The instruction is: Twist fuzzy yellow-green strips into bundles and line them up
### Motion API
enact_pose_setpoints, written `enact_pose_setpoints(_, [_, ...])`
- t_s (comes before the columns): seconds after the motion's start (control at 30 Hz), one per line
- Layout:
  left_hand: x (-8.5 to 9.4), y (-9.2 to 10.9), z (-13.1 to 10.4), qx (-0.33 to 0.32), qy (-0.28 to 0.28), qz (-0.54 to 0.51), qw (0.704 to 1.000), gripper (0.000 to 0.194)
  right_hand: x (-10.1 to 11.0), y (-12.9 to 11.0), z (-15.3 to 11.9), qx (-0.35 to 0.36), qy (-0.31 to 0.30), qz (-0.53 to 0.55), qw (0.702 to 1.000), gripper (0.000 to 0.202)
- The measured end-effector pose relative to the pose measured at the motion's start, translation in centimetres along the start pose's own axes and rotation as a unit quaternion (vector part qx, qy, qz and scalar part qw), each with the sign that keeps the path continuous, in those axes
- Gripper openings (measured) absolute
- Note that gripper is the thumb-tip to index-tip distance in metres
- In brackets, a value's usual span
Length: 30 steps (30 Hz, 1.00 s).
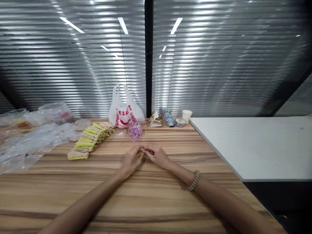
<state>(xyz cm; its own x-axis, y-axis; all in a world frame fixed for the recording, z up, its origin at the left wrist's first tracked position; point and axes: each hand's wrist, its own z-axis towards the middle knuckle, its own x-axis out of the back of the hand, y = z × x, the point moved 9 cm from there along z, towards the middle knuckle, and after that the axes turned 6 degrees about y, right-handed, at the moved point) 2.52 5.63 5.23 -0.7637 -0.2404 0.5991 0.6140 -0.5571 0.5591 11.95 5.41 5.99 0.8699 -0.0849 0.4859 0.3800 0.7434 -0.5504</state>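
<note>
My left hand (132, 160) and my right hand (157, 156) meet above the middle of the wooden table. Closed fingers of the left hold a small yellow-green and pale bundle (139, 154), mostly hidden by the fingers. The right thumb and fingertips pinch at its upper end; whether a band is there too is too small to make out. To the left lies a long row of similar yellow and beige bundles (90, 138), some with a coloured band around the middle. Just beyond my hands sits a clear tub of pink and purple small bands (135, 131), some spilling out in front.
A white plastic bag (125, 110) with red print stands behind the tub, near a clear round lid (120, 132). Clear plastic bags (36, 139) cover the left side. Farther back are a gold wrapper (156, 120), a blue wrapper (168, 117) and a paper cup (187, 115). A white table (253, 146) adjoins at right.
</note>
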Motion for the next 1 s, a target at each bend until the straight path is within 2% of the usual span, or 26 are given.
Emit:
enact_pose_setpoints(0.27, [1.4,-0.6,0.3,0.019,0.077,-0.051,0.996,0.022,0.3,-0.2,0.1,0.018,0.025,0.032,0.999,0.018])
enact_pose_setpoints(0.43, [2.0,-2.1,0.7,0.096,0.098,-0.083,0.987,0.024,0.1,-0.6,0.2,0.039,0.012,0.021,0.999,0.023])
enact_pose_setpoints(0.57, [1.3,-3.2,0.9,0.131,0.075,-0.135,0.979,0.028,0.2,-0.4,0.3,0.030,0.021,0.025,0.999,0.026])
enact_pose_setpoints(0.8, [0.3,-3.8,0.9,0.158,0.045,-0.194,0.967,0.033,0.3,0.5,0.5,-0.016,0.022,0.021,0.999,0.025])
enact_pose_setpoints(1.0, [-0.7,-4.0,0.7,0.185,0.005,-0.240,0.953,0.037,0.3,0.6,0.5,-0.010,0.029,0.024,0.999,0.024])
